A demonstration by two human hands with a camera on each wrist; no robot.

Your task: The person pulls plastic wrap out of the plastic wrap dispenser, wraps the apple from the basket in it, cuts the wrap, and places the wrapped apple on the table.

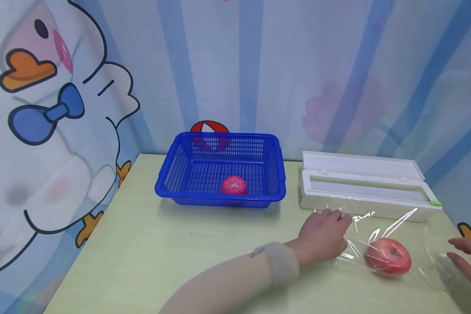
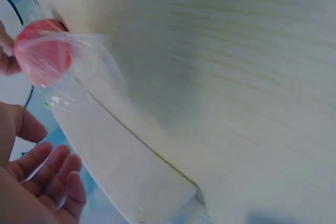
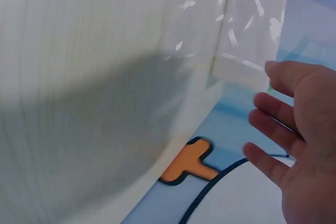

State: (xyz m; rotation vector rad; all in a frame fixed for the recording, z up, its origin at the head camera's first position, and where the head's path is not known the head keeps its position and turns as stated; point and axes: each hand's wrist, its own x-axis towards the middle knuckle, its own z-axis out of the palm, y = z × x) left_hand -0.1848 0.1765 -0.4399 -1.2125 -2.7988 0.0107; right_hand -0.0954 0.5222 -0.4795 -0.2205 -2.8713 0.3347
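Basket, blue plastic [image 1: 200,198]: rectangular, slotted walls and base, broad rim; standing at the back of the table [image 1: 141,261]. Contents: one round pink fruit [image 1: 234,185], streaked, with a pale centre to its top, lying near the front wall.

Cling-film dispenser, white [image 1: 361,204]: long and narrow, to the right of the basket and apart from it. Lid [image 1: 363,165] raised and tilted back; long opening exposed, pale within; green tab [image 1: 435,203] at the right end.

Apple [image 1: 390,258]: red with paler yellowish-pink streaks, glossy, rounded, stem hollow uppermost. On the table in front of the dispenser's right half, between the two hands.

Cling film, clear [image 1: 353,244]: one creased sheet with bright reflections, spread about the apple and, in the left wrist view, crossing its surface.

Left hand [image 1: 325,233]: at the film's left side; grip slack, fingers loosely bent, thumb apart. Fingertip contact with the film is unclear.

Right hand [image 3: 310,114]: right of the apple; grip released, fingers extended and parted, thumb near the film's edge.
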